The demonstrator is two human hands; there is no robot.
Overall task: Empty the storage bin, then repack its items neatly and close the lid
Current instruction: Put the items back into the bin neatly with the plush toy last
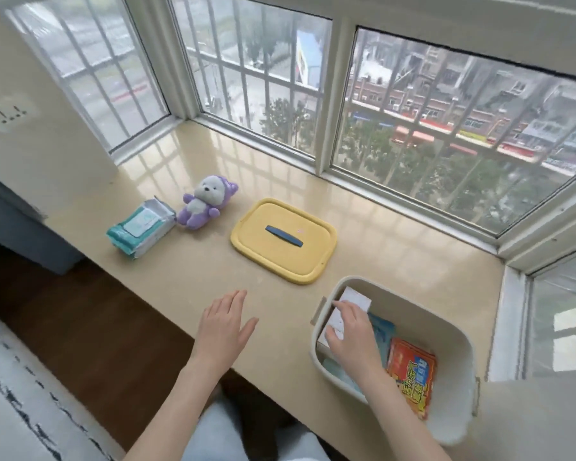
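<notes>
A cream storage bin (pixel 446 331) stands open at the right of the beige sill. Inside it lie a white box (pixel 354 299), a light blue packet (pixel 381 331) and a red-orange packet (pixel 413 374). My right hand (pixel 350 337) reaches into the bin, fingers and thumb curled round the white box along the left wall. My left hand (pixel 225 326) hovers flat over the sill, fingers straight, holding nothing. The yellow lid (pixel 310 261) with a dark blue handle lies flat behind the bin. A purple plush toy (pixel 205 202) and a teal wet-wipes pack (pixel 140 227) sit at the left.
Barred windows (pixel 446 128) run along the back and right of the sill (pixel 180 274). The sill's front edge drops to a wooden floor (pixel 90 344) with a pale rug at the lower left. A wall socket (pixel 9 116) is at the far left.
</notes>
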